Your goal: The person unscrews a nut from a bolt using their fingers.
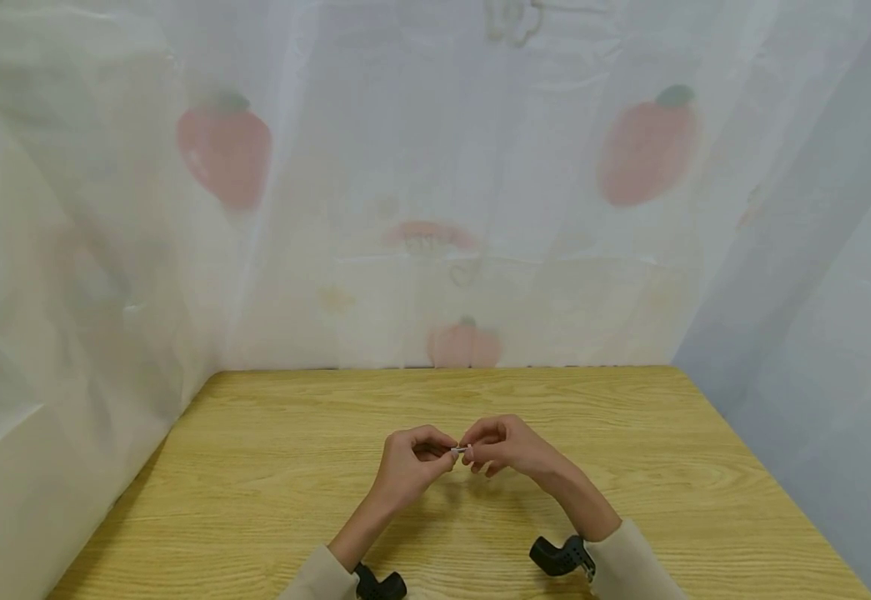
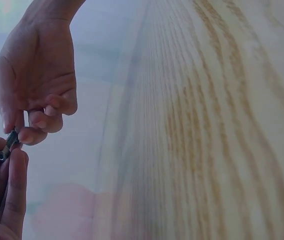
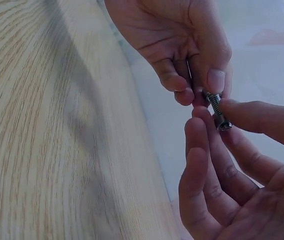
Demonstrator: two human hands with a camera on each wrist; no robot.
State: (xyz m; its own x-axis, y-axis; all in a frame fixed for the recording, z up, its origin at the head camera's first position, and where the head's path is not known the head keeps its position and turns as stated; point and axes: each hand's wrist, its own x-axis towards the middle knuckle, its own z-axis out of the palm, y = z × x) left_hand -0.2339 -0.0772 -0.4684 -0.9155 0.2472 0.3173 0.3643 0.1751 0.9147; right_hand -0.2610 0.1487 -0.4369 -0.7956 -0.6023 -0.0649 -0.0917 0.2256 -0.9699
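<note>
Both hands meet over the middle of the table around a small silver threaded bolt (image 1: pixel 459 450). My left hand (image 1: pixel 411 465) pinches one end of it between thumb and fingertips. From the other side my right hand (image 1: pixel 516 450) pinches the opposite end, its other fingers loosely curled below. Ridged thread and a thicker round end of the bolt (image 3: pixel 218 112) show in the right wrist view, by the right thumb. In the left wrist view a round, dark-centred end of the bolt (image 2: pixel 6 147) faces the camera. Fingertips cover parts of it, so any separate nut cannot be told.
The wood-grain table (image 1: pixel 292 433) spreads under both hands. A pale curtain (image 1: pixel 435 150) printed with strawberries hangs behind and along both sides. Black wrist cameras (image 1: pixel 558 556) sit at the cuffs of the cream sleeves.
</note>
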